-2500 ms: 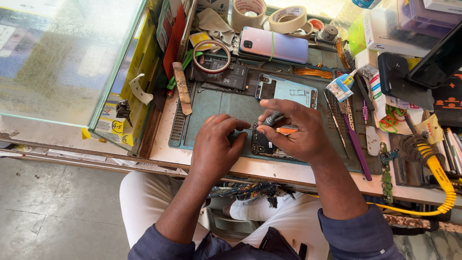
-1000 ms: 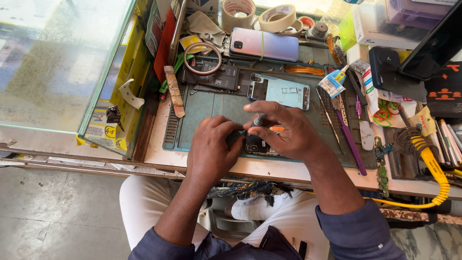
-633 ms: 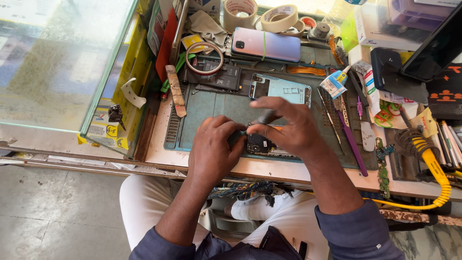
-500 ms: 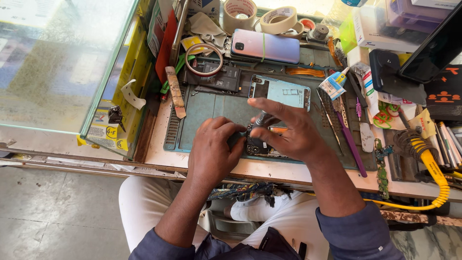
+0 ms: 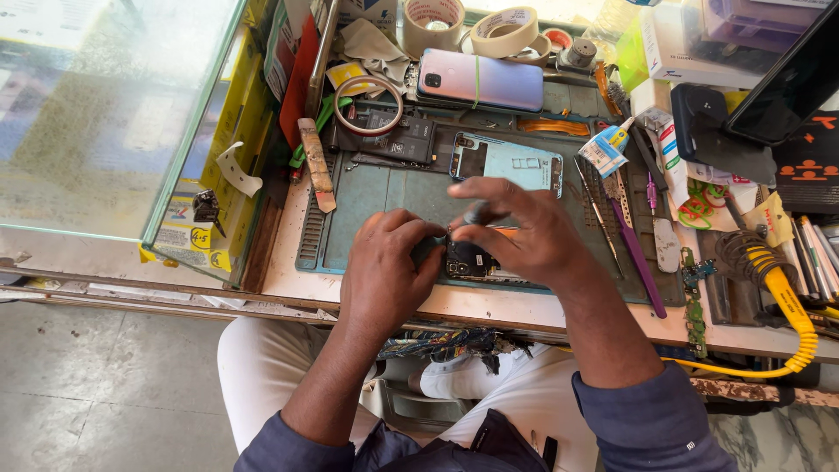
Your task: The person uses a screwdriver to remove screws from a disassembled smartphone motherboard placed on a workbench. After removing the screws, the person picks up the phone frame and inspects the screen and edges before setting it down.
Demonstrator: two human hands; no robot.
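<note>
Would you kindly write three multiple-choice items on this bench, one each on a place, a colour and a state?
1. Where does the pink phone lie?
A. beyond the blue back cover
B. on the floor
C. on the person's lap

2. What colour is the coiled cable?
A. red
B. yellow
C. white

3. What are the hands doing?
A. resting off the bench
B. both at the opened phone on the mat
C. lifting a tape roll

Key: 1 A, it sits farther up the bench than the cover; 2 B, its coils are yellow; 3 B, left hand and right hand meet over it.
</note>
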